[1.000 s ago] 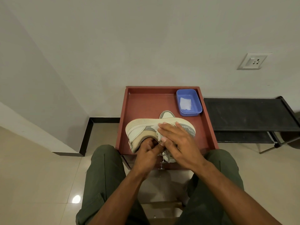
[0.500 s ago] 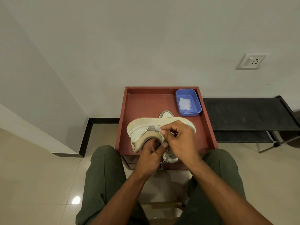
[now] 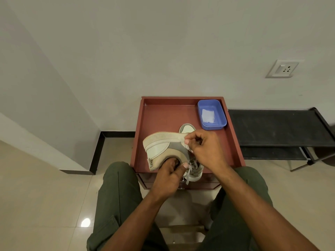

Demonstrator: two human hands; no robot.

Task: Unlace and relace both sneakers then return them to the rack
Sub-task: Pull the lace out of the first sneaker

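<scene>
Gripping collar of beige sneaker (image 3: 159,147), tipped on its side, frame centre: left hand (image 3: 167,176), fingers tucked inside. Pinching lace (image 3: 188,146) at sole edge: right hand (image 3: 208,151), closed. Resting on red tray (image 3: 163,113). Blue tub (image 3: 211,115) upper right; black rack (image 3: 277,127) far right.

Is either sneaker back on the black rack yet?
No: the black rack shows no shoes; both hands work the sneaker over the red tray.

A sneaker (image 3: 163,147) is lying on its side in a red tray (image 3: 159,115), its sole facing away. The left hand (image 3: 167,176) is gripping its collar; the right hand (image 3: 206,149) is pinching a lace (image 3: 186,146). A blue tub (image 3: 222,115) is sitting in the tray's far right corner, beside a black rack (image 3: 275,127).
</scene>
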